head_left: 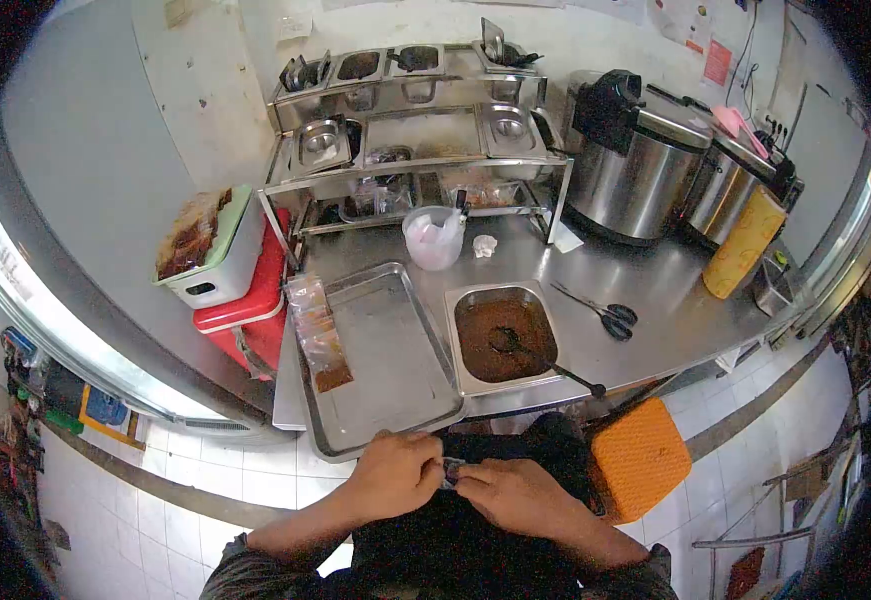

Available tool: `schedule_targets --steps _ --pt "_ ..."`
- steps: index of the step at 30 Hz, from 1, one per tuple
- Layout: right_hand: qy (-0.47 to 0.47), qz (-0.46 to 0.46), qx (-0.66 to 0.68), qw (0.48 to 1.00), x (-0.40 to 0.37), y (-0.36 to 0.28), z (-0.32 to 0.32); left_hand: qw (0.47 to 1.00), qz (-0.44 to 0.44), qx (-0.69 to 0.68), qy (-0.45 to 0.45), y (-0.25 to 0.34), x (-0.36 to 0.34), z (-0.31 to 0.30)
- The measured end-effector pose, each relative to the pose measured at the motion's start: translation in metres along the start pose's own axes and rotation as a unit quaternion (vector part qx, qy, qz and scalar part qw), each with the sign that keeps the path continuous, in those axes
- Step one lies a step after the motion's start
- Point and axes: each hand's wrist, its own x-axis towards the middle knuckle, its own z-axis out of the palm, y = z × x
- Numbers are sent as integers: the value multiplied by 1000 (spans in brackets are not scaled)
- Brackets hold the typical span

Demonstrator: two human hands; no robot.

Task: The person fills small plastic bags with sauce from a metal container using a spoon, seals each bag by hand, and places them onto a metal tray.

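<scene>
My left hand (393, 474) and my right hand (517, 494) meet in front of my body, fingers closed on a small clear plastic bag (449, 472). The bag is mostly covered by my fingers, and something dark shows at its middle. Just beyond my left hand lies a steel tray (385, 345). Along its left side several flat plastic packets with reddish-brown filling (317, 335) overlap in a row. Beyond my right hand sits a square steel pan of brown sauce (485, 320). A black ladle (555, 368) rests in it, its handle over the near rim.
Scissors (610, 318) lie right of the pan. A plastic tub (433, 240) stands behind it, below a steel rack (415, 165) of containers. Large steel cookers (635, 170) and a yellow roll (745, 245) occupy the right. An orange stool (640, 460) stands by the table's front edge.
</scene>
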Motion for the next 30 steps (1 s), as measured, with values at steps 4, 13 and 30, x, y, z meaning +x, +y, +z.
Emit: schedule_targets --steps 4,13,30 --pt "128 -38 36 990 -3 0 -7 973 161 -162 36 -7 6 2" --pt "368 -27 163 915 0 5 4 966 65 -241 62 -8 15 20" --pt "555 232 582 548 -12 66 31 826 -22 -559 71 7 20 -2"
